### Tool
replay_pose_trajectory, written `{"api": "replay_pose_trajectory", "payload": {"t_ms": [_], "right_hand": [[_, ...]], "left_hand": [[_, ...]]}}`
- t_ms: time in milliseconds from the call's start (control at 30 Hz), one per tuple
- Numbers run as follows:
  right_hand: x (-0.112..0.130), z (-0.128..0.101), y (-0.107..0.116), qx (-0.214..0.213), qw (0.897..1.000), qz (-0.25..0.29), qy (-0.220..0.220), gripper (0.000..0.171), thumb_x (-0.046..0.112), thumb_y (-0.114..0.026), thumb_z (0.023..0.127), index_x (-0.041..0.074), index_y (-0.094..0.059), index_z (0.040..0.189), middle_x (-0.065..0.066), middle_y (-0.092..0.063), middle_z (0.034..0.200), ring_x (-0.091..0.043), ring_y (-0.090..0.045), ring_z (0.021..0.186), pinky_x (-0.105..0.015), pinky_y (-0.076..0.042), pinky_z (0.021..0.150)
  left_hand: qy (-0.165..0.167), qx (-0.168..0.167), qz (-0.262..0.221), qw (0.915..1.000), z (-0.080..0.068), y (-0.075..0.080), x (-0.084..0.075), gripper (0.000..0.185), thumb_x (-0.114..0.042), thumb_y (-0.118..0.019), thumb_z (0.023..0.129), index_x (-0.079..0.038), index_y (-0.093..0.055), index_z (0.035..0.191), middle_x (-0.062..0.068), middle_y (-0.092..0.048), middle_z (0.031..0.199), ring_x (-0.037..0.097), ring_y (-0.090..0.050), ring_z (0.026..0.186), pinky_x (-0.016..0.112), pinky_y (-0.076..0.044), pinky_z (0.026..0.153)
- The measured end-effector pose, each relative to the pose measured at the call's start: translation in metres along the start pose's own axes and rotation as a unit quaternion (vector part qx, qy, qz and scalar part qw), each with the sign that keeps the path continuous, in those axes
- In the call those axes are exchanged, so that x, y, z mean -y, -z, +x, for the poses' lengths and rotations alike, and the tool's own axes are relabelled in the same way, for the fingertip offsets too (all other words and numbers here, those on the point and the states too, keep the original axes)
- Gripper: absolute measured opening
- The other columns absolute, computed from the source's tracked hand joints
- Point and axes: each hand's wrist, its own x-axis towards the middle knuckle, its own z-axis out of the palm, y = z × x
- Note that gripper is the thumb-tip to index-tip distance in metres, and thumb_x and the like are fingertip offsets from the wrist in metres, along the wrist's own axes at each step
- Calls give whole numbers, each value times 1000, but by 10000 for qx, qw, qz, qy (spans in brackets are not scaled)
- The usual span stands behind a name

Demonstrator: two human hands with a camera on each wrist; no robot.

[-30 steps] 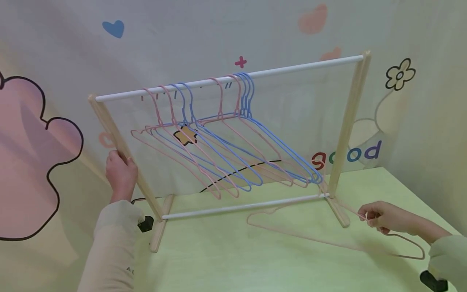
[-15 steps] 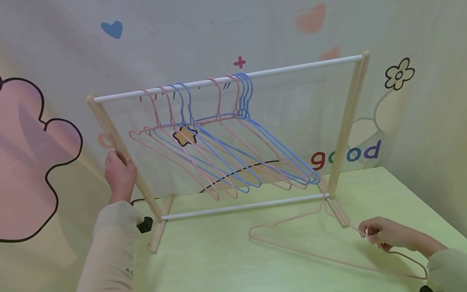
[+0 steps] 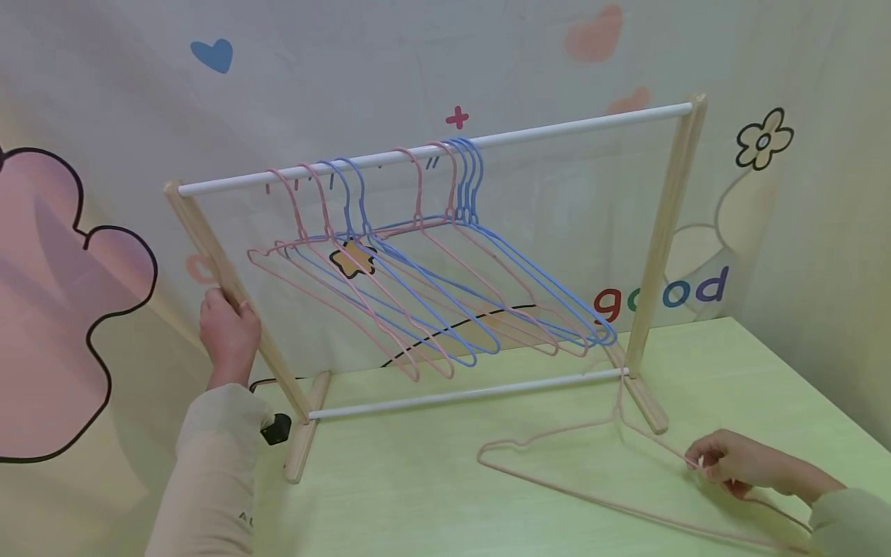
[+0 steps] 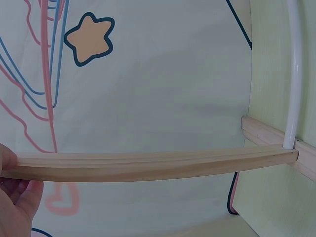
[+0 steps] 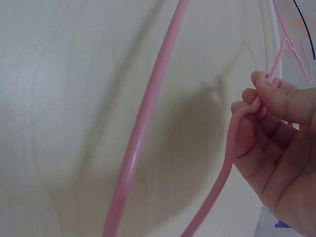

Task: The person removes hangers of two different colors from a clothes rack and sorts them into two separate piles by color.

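My left hand (image 3: 230,333) grips the left wooden post (image 3: 212,247) of a small clothes rack partway up; the left wrist view shows fingers and thumb around that post (image 4: 148,167). Low at the right, my right hand (image 3: 745,464) pinches a pink hanger (image 3: 571,491) by its right shoulder, just above the table. Thumb and fingertips close on the pink hanger (image 5: 227,148) in the right wrist view. Several pink hangers (image 3: 420,189) and blue hangers (image 3: 363,197) hang on the rack's white top rail (image 3: 578,127), bunched from its left end to the middle.
The rack stands on wooden feet (image 3: 299,449) joined by a white lower bar (image 3: 473,394), on a pale green table (image 3: 390,495). A printed curtain (image 3: 557,46) hangs close behind it. A black device (image 3: 277,429) sits at my left sleeve.
My right hand has lowered the pink hanger toward the table and the near edge, and its hook has swung into view beside the right foot. My left hand stays on the post.
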Motion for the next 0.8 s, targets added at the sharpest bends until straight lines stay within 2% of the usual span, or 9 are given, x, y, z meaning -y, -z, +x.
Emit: {"api": "replay_pose_trajectory", "payload": {"t_ms": [167,367,667,800], "right_hand": [[-5,-2,-3,97,9996,249,-61,17,-3,-47,79,-10,-54,92,6,-41,60,-1,-35,45,-15,-29,40],[-9,-1,-6,-107,9993,238,-255,17,0,-51,80,-7,-59,93,5,-45,59,-2,-38,45,-15,-31,40],[-14,-1,-12,-229,9997,-15,-127,13,0,-52,77,-4,-59,87,6,-46,58,-1,-38,44,-15,-32,40],[-13,0,-11,-365,9988,-296,-144,9,0,-53,75,-2,-57,83,5,-45,58,-2,-39,44,-16,-33,39]], "left_hand": [[82,95,30,9999,0,1,-1,29,-15,-40,90,5,-39,112,25,-46,108,41,-44,100,49,-34,87],[104,128,59,9998,-1,1,-1,30,-16,-39,91,5,-38,112,25,-45,108,41,-44,100,49,-34,88],[96,132,52,9999,0,0,0,30,-15,-40,91,5,-38,113,25,-45,109,42,-44,101,50,-34,88],[73,71,21,9999,1,0,0,30,-13,-41,90,6,-39,112,26,-46,110,42,-43,102,50,-33,89]]}}
